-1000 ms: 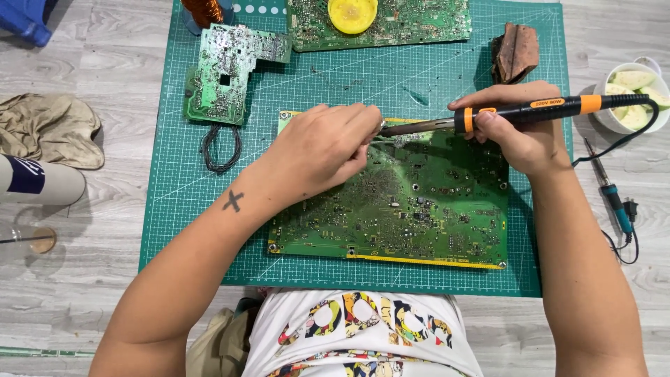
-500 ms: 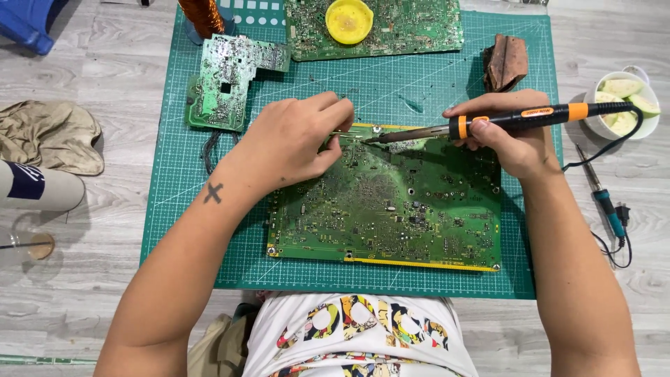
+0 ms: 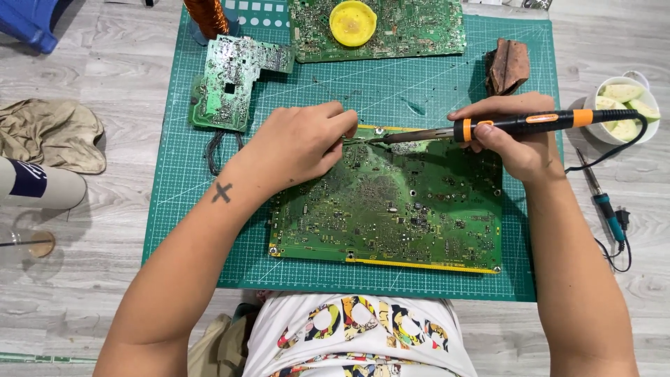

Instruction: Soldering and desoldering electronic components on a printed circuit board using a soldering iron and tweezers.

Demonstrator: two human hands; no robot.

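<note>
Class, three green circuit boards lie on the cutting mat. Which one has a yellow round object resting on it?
The far circuit board at the mat's top edge. The yellow disc sits on it; the other two boards carry none.

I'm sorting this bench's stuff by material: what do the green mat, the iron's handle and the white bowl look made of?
The green mat looks like matte, flexible vinyl or rubber: flat, with a printed white grid. The soldering iron has a handle that looks like black moulded plastic with orange bands, possibly rubbery, and a dull metal shaft. The white bowl looks like smooth plastic or glazed ceramic; I can't tell which.

black-orange soldering iron (image 3: 516, 126) tip-down on flat green circuit board (image 3: 398, 209).
</note>
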